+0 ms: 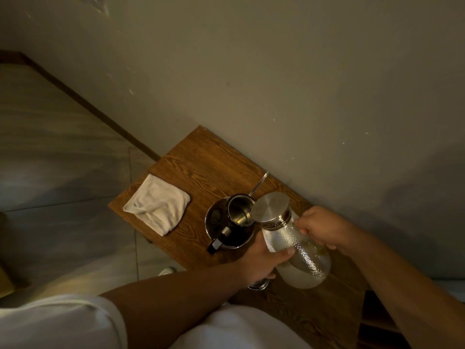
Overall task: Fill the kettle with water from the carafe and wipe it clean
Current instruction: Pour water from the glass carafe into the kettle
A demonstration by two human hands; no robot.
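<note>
a: where's the carafe (295, 250) right now?

b: lower right of centre in the frame, lifted and tipped, its metal lid (271, 207) leaning up and to the left toward the kettle (230, 224). the long axis runs from the fat base at lower right up to the lid at upper left.

a: and the hands?

b: both on it. the right hand (323, 229) is wrapped closed around the handle side at the neck, and the left hand (266, 258) cups the glass body from below, thumb pressed across the front.

a: how far is the spout from the kettle?

b: the lid's edge sits just beside the kettle's open mouth, nearly over its rim (i can't tell whether water is running yet). the kettle stands on the wooden table (201, 159) to the left of the hands, its black handle (217, 241) pointing down-left.

a: so the next bit?

b: my guess is more tilt along that same axis, left hand raising the base. the cloth (157, 204) lies folded further left, well apart, untouched.
</note>
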